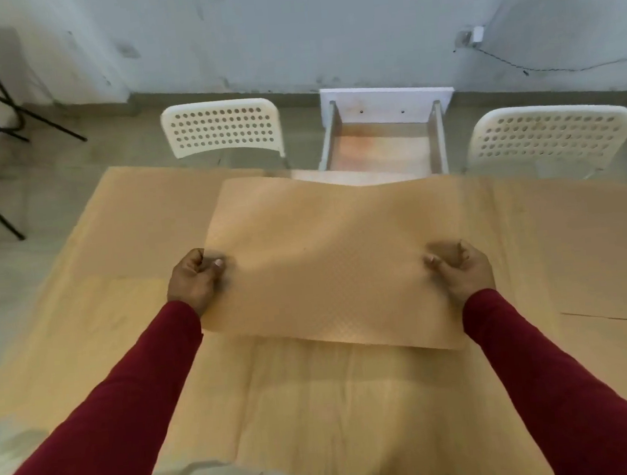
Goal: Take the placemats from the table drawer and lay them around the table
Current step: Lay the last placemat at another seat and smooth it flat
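Both hands, left [192,279] and right [460,271], pinch one placemat [329,262] by its side edges, held above the tabletop [321,409]. Drawer [383,142] stands open at the far edge, between two chairs.

Both arms are covered by long, close-fitting sleeves of dark red fabric, plain and unpatterned. Each sleeve is ended at the wrist, just behind the knuckles, so that the left hand [193,281] and right hand [462,270] are left bare. No rings, watch or gloves are worn.
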